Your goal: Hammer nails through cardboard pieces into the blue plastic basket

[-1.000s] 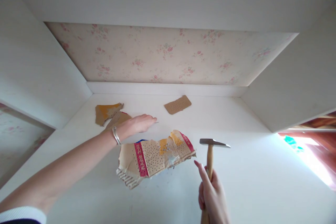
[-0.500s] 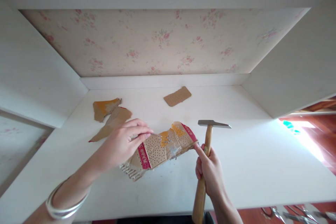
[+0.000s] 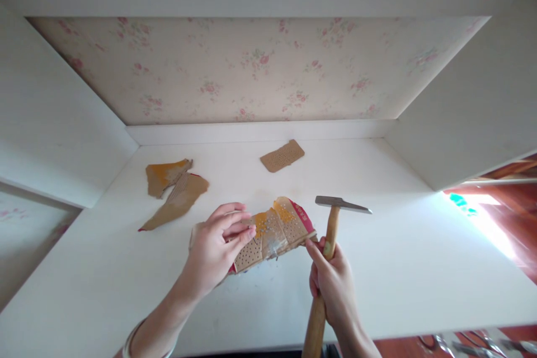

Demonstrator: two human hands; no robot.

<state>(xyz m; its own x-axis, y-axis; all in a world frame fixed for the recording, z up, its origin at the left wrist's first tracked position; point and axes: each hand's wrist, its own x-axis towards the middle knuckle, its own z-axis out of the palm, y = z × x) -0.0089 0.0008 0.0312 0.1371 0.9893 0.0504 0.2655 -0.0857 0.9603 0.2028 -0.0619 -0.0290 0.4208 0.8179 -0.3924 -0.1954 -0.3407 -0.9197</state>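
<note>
My right hand is wrapped round the wooden handle of a hammer, its metal head raised above the white surface. The tip of that thumb touches the right end of a cardboard piece with red and orange print, dotted with many small holes. Several small nails seem to stand in its middle part. Over the cardboard's left half, my left hand has thumb and fingers drawn together in a pinch. A thin, dark nail shows just below the thumb tip. The hand hides the cardboard's left end.
A smaller perforated cardboard piece lies farther back on the white surface. Torn cardboard scraps are at the left. White panels and a floral back wall enclose the surface. Metal tools lie below at the lower right.
My left hand has moved right and slightly down across the cardboard, covering its left end. The nail now points downward beneath the thumb. My right hand keeps the hammer almost in the same place.
</note>
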